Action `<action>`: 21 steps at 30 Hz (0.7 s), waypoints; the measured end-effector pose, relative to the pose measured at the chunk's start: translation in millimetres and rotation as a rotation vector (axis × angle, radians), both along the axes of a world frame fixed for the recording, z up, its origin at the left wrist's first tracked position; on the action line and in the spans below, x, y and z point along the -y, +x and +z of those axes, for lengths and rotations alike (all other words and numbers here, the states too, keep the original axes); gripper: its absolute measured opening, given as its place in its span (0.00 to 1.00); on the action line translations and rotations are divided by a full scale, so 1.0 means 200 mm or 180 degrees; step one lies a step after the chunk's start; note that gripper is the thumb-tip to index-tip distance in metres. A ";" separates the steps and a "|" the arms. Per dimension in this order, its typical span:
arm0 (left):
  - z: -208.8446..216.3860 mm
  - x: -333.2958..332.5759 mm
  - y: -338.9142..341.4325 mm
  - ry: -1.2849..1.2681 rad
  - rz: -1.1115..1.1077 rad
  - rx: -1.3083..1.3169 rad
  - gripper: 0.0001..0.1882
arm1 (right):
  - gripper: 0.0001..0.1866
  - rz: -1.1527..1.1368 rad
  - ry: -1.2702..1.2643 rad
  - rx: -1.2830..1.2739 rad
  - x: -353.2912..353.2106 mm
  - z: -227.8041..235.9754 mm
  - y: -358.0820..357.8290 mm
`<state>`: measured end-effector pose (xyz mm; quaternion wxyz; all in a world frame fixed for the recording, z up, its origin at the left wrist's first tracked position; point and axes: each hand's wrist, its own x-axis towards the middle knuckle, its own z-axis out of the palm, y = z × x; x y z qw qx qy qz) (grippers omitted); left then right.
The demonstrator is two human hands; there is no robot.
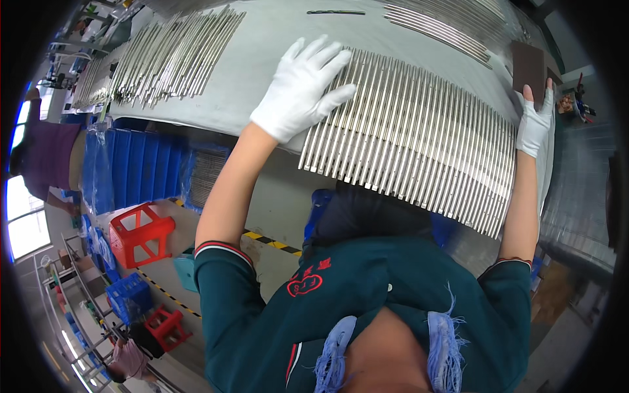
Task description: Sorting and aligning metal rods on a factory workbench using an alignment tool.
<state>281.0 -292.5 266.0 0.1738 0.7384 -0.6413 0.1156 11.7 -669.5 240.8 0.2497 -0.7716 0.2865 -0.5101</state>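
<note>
A wide row of slim silvery metal rods point(419, 134) lies side by side along the table's near edge, their near ends jutting past it. My left hand point(303, 90), in a white glove, is spread over the row's left end, with the thumb reaching over the rods. Beyond the row's right end, my right hand point(535, 126) wears a white glove with bare fingertips showing. It grips the lower part of a dark brown flat sheet point(528, 65) that resembles sandpaper; two digits show against it and the other fingers are hidden.
More rods point(180, 59) lie in a loose bunch at the far left, and another bundle point(439, 29) is at the back right. A drill bit point(336, 12) rests at the back. Blue crates point(141, 164) and a red stool point(141, 232) stand left; other people are beyond.
</note>
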 end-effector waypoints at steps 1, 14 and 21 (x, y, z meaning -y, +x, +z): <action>-0.01 0.08 0.03 0.0032 -0.0101 0.0169 0.32 | 0.36 -0.0054 -0.0070 -0.0015 0.01 -0.01 0.00; -0.14 0.38 0.08 -0.0268 -0.0379 0.0256 0.31 | 0.36 0.0147 0.0215 -0.0085 0.14 -0.05 -0.08; 0.01 0.19 0.16 0.0640 0.0391 -0.0362 0.33 | 0.35 0.0144 0.0185 -0.0002 0.11 -0.04 -0.06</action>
